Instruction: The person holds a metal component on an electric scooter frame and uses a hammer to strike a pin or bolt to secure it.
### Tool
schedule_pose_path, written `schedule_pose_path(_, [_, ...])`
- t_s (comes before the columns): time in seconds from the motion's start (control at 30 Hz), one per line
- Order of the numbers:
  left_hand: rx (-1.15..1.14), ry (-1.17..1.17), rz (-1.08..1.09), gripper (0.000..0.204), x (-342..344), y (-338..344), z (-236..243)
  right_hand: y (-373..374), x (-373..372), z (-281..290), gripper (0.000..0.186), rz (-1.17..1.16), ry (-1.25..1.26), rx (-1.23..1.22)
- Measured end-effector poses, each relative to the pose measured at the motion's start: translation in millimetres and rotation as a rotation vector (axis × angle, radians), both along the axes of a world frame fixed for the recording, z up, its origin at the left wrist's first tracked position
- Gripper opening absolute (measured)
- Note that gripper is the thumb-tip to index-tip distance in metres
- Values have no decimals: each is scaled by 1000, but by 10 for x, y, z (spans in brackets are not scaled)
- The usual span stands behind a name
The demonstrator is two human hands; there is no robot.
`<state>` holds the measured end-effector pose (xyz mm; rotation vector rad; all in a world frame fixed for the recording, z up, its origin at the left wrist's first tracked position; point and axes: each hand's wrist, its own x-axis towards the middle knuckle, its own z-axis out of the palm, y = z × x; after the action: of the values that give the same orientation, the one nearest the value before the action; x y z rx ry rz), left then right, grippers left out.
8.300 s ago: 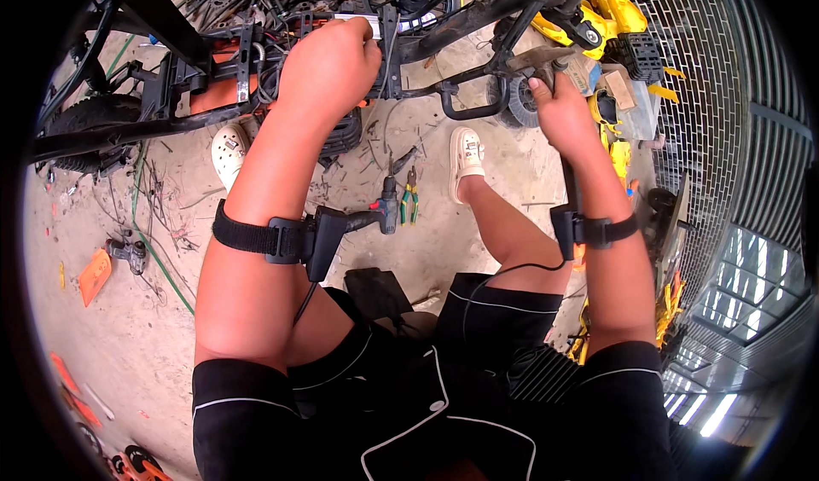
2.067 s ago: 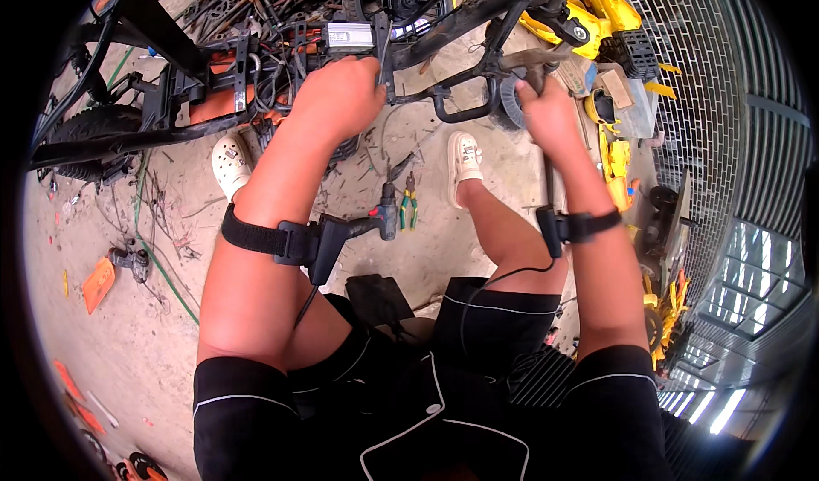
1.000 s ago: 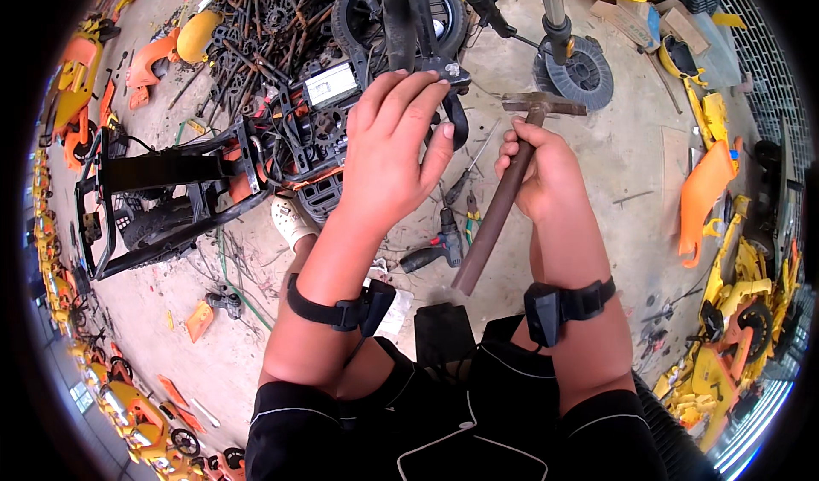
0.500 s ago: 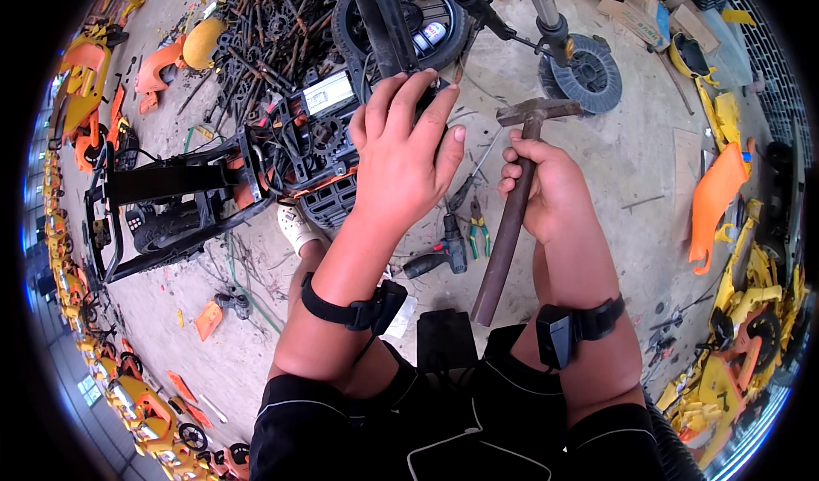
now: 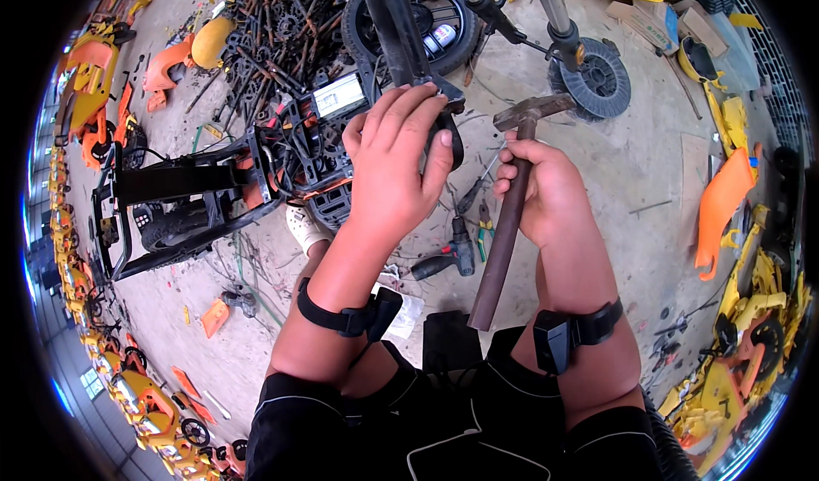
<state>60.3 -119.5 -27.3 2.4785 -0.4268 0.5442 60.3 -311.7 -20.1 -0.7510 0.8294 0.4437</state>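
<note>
My right hand (image 5: 548,182) is wrapped round the dark shaft of a hammer (image 5: 505,234). The hammer's rusty head points away from me, just above the thumb. My left hand (image 5: 394,157) lies over the black scooter frame (image 5: 399,42) where a thick tube comes down, its fingers stretched forward and the thumb apart. A black curved part shows beside that thumb; the palm hides what lies beneath. Left of the hand is the stripped scooter body, with cables and a white-labelled box (image 5: 339,95).
A cordless drill (image 5: 456,251), pliers (image 5: 485,232) and a screwdriver (image 5: 469,193) lie on the concrete floor. Rusty metal parts are heaped at the far left (image 5: 273,29). A wheel (image 5: 595,80) stands beyond the hammer. Orange and yellow panels (image 5: 723,199) lie right.
My left hand has come slightly nearer and its fingers have drawn closer together. The black curved part beside its thumb shows more. The hammer remains in my right hand, nearly still.
</note>
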Motion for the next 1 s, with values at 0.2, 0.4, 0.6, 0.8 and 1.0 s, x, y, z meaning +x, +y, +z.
schedule_pose_path(0.2, [-321,44,98,20,133,31,-65,22,19,1,19,-24,-19,-38])
schedule_pose_path(0.4, [-319,-12,117,14,212,-22,-54,89,35,45,24,-49,-50,-165])
schedule_pose_path(0.6, [-536,101,176,19,197,-45,-96,138,27,91,28,-45,-135,-255])
schedule_pose_path(0.8, [-891,261,146,20,170,-43,-18,244,-3,254,31,11,-403,-418])
schedule_pose_path(1.0, [-1180,597,75,20,-101,29,279,409,-80,326,33,199,-739,-513])
